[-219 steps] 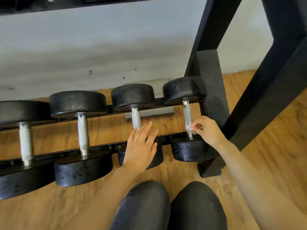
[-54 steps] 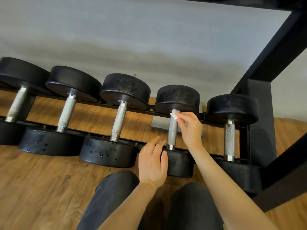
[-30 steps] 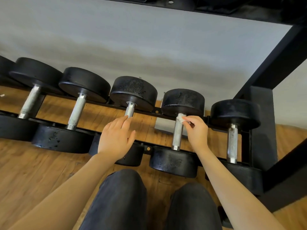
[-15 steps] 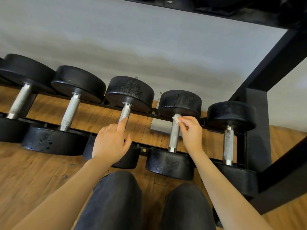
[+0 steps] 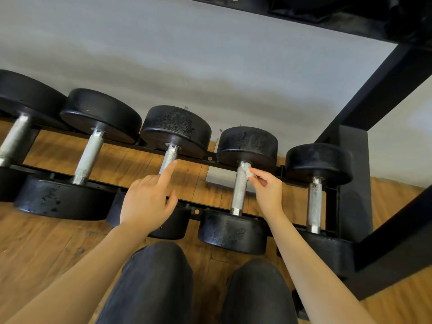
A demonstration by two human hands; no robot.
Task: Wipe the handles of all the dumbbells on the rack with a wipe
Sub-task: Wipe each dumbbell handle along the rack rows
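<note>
Several black dumbbells with silver knurled handles lie across the low black rack (image 5: 208, 159). My right hand (image 5: 266, 191) pinches a small white wipe (image 5: 247, 172) against the top of the handle of the second dumbbell from the right (image 5: 239, 190). My left hand (image 5: 147, 202) lies over the neighbouring dumbbell (image 5: 175, 130) to the left, its index finger stretched onto that silver handle (image 5: 170, 156) and its lower part hidden by the hand. The rightmost dumbbell (image 5: 314, 202) stands free by the rack's post.
The rack's thick black upright and slanted brace (image 5: 355, 183) close off the right side, with an upper shelf overhead (image 5: 327, 17). A grey wall runs behind. The floor is wood (image 5: 42, 244). My two knees in dark trousers (image 5: 159, 277) sit right before the rack.
My right hand has kept the wipe at the top of the same handle. My left hand has shifted a little and now points its index finger further up the neighbouring handle.
</note>
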